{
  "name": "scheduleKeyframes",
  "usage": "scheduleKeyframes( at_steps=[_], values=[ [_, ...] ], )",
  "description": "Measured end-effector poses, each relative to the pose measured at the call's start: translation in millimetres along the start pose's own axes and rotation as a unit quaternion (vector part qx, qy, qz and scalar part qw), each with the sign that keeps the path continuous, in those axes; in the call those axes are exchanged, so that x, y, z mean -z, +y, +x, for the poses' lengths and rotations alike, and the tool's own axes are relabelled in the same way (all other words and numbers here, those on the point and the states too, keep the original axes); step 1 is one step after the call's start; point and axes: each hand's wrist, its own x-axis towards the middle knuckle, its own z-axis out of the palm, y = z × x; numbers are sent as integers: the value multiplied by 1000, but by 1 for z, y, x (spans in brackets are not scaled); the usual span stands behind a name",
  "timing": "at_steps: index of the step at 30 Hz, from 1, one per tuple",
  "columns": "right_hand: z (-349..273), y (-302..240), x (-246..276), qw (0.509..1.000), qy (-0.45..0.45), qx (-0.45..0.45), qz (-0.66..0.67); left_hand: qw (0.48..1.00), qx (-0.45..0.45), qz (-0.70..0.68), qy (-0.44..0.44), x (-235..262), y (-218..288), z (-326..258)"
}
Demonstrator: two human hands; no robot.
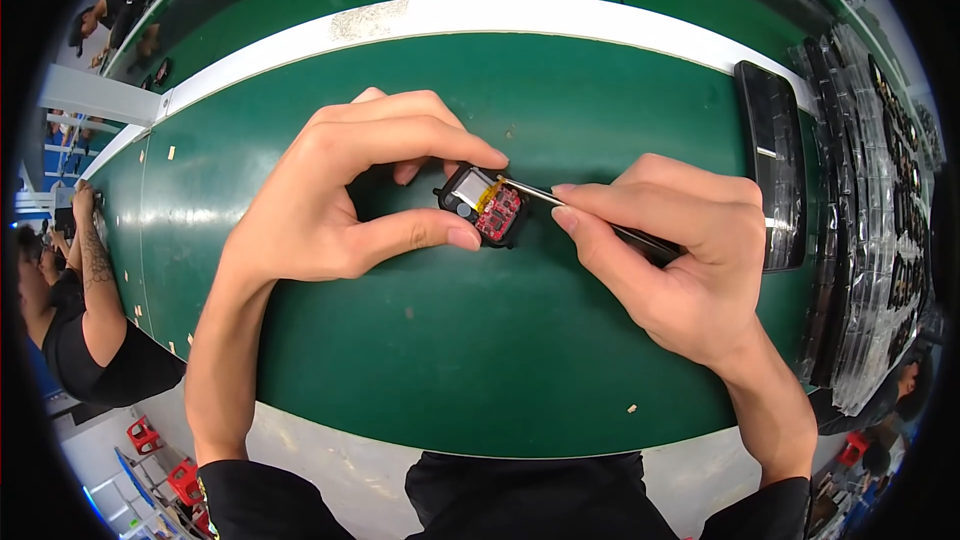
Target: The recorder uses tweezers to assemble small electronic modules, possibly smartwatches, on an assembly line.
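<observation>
A small black device housing (466,222) sits just above the middle of the green table, its inside facing up. Within it show a red circuit board (497,219), a silver battery cell (469,188) and yellow tape between them. My left hand (365,185) grips the housing between thumb and fingertips from its left side. In my right hand (670,250) is a pair of thin metal tweezers (535,193), pinched between thumb and index finger. The tweezers' tip meets the upper right edge of the housing, near the yellow tape. Whether the tip grasps anything is too small to tell.
Along the right edge rise stacked clear plastic trays (860,240) with dark parts. A black phone-like slab (772,165) lies beside them. A white rail (480,18) borders the table's far side. On the left, another person's arm (95,280) rests at the table; small beige scraps are scattered there.
</observation>
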Motion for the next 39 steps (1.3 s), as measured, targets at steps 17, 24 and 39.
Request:
scheduleKeyframes(
  at_steps=[17, 24, 39],
  values=[
    [-1, 3, -5, 999, 12, -17, 31, 998, -30, 58, 8, -3, 11, 1],
    [-2, 2, -4, 1000, 15, -7, 18, 998, -34, 45, 10, -5, 8, 4],
    [-10, 5, 10, 995, 83, -13, -57, 997, -39, -54, 24, -9, 4, 5]
  ],
)
